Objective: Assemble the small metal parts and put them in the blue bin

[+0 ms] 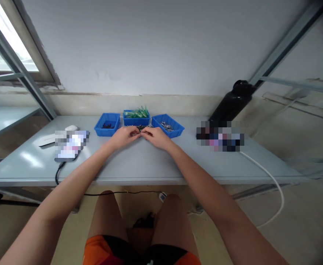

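Note:
My left hand (126,136) and my right hand (156,137) meet over the middle of the grey table, fingertips pinched close together. What they hold between the fingertips is too small to make out. Just behind the fingers lies a pile of small dark and silvery pieces (141,128), partly hidden by my hands. Three blue trays stand around it: the left one (97,129) with small dark parts, the rear one (136,121) with green strips, and the right one (177,133) with thin silvery metal pieces.
On the left of the table (139,165) lie a phone (72,146) with a black cable and a white object (71,128). A black bottle (230,105) stands at the back right, near a blurred device (224,138) with a white cable. Metal frame posts flank the table.

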`<action>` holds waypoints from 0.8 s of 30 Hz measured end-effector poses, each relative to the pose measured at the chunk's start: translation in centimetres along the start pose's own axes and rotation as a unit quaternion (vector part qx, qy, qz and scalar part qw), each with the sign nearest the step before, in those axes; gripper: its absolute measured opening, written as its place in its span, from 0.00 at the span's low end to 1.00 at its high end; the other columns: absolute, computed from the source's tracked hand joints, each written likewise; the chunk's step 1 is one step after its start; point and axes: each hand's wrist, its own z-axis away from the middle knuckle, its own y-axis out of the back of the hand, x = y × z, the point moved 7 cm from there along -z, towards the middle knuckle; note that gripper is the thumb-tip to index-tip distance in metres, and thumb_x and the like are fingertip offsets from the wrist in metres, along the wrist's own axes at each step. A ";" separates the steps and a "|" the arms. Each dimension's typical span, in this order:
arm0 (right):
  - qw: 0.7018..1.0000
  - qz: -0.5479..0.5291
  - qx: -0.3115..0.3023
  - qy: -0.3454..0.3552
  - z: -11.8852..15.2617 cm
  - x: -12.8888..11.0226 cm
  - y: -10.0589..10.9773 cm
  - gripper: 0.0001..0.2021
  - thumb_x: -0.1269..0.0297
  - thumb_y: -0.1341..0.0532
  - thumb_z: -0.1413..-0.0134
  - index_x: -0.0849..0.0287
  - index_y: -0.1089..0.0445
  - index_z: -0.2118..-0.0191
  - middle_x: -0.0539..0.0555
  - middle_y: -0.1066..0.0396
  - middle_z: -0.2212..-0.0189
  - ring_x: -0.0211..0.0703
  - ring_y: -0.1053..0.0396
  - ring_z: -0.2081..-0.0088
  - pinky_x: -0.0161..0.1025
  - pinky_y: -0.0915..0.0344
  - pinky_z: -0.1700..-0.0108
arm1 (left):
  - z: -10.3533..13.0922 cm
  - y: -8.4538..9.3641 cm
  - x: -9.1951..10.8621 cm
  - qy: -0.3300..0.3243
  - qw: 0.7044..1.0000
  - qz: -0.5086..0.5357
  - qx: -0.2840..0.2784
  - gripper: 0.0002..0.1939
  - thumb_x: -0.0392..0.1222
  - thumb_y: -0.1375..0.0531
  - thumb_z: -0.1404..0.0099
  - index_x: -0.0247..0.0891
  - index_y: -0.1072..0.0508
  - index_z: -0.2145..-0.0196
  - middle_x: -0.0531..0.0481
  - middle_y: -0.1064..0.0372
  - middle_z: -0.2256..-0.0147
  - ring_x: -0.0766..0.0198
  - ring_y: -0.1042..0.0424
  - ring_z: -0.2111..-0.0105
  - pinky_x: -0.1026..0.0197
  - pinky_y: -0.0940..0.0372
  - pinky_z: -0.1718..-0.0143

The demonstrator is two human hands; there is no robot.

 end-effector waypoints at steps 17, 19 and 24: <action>0.999 0.017 0.023 -0.020 0.0 1.0 1.0 0.11 0.59 0.44 0.41 0.59 0.28 0.62 0.51 0.30 0.73 0.39 0.36 0.71 0.35 0.44 0.67 | -0.1 1.3 -0.7 -0.022 0.997 -0.047 0.051 0.10 0.42 0.43 0.33 0.37 0.23 0.61 0.47 0.24 0.65 0.62 0.28 0.65 0.62 0.36 0.64; 0.999 0.020 0.025 -0.021 0.1 1.1 1.0 0.11 0.59 0.44 0.41 0.59 0.28 0.62 0.50 0.30 0.74 0.38 0.37 0.72 0.35 0.44 0.67 | 0.0 1.4 -0.5 -0.037 0.996 -0.054 0.052 0.12 0.43 0.45 0.31 0.37 0.23 0.60 0.47 0.24 0.64 0.62 0.27 0.64 0.62 0.36 0.62; 0.999 0.021 0.041 -0.030 0.1 1.0 1.5 0.10 0.59 0.44 0.41 0.59 0.28 0.63 0.49 0.32 0.76 0.37 0.38 0.74 0.35 0.45 0.68 | 0.1 1.4 -0.3 -0.055 0.994 -0.085 0.044 0.15 0.43 0.48 0.29 0.37 0.23 0.57 0.45 0.24 0.61 0.60 0.27 0.62 0.61 0.35 0.60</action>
